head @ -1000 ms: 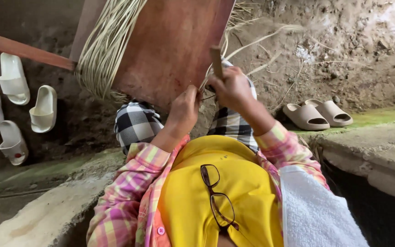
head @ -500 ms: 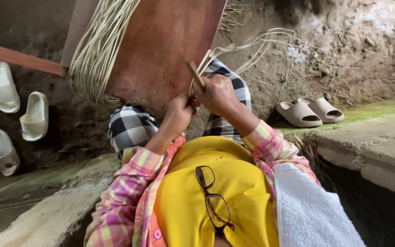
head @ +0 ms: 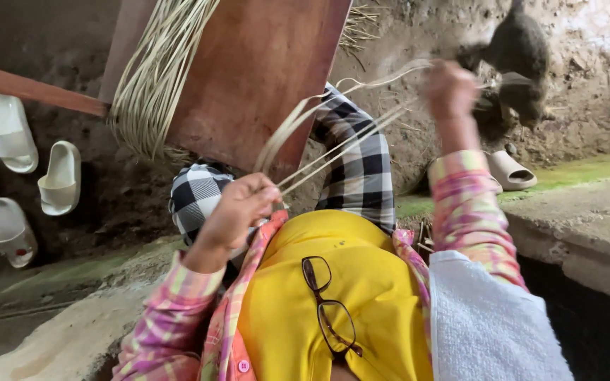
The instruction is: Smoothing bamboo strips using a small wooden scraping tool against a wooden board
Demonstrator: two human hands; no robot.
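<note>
Yellow cotton covered the person's chest nearest the camera, with a pair of dark-framed glasses (head: 330, 307) hanging from the neckline and a white towel (head: 488, 324) draped over the right shoulder. Pink plaid sleeves ran out from both shoulders. Just beyond the chest, the left hand (head: 238, 212) was closed, its fingers pinched around the near ends of several pale, thin cane strips (head: 333, 134). Those strips rose from that grip and ran up and to the right, crossing over black-and-white checked trousers (head: 361, 162) on the knees. The right hand (head: 450, 88) was raised high at the far end of the strips and was blurred; it looked closed around them, though the fingers could not be made out clearly. Behind the strips stood a reddish-brown wooden board (head: 262, 70), tilted, with a thick bundle of pale cane strands (head: 153, 85) hanging down over its left edge. A reddish wooden bar (head: 30, 88) reached the board from the left. On the dark earth floor to the left lay four cream slip-on sandals (head: 58, 176), well apart from the hands. To the right, near a mossy concrete ledge (head: 573, 212), lay a beige sandal (head: 510, 169). Farthest off, by the rough earthen wall, stood a dark chicken (head: 520, 53).
</note>
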